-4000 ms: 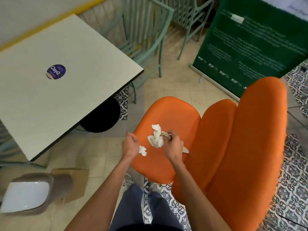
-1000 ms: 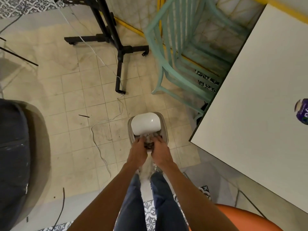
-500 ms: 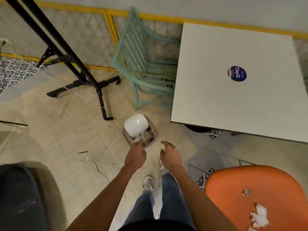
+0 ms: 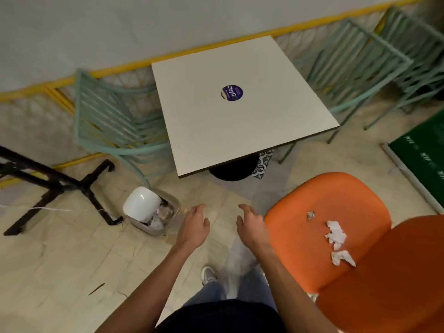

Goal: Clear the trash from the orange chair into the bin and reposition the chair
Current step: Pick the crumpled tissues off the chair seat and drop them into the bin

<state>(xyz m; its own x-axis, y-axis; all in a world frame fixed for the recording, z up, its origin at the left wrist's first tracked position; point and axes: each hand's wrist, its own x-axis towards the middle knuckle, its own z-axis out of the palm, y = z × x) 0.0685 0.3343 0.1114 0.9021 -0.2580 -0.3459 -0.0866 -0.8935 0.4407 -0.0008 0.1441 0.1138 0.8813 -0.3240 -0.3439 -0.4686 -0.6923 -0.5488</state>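
Note:
The orange chair (image 4: 319,200) stands at the lower right, its seat facing the table. On the seat lie torn white tissue pieces (image 4: 336,234), another white scrap (image 4: 342,257) and a small crumpled foil ball (image 4: 311,214). A grey bin (image 4: 174,207) with a tipped white lid (image 4: 141,206) sits on the floor at the left, with crumpled paper inside. My left hand (image 4: 194,227) hovers open just right of the bin. My right hand (image 4: 251,225) is open too, beside the seat's left edge. Both hands hold nothing.
A white square table (image 4: 230,131) with a round purple sticker stands ahead on a black base. Teal metal chairs (image 4: 115,121) flank it along a yellow-framed fence. A black stand's feet (image 4: 72,186) lie left; a green banner (image 4: 422,159) leans at the right.
The paper from my hands is now in the bin. My empty hands have drawn away from it, and the view has swung right, showing more of the orange chair.

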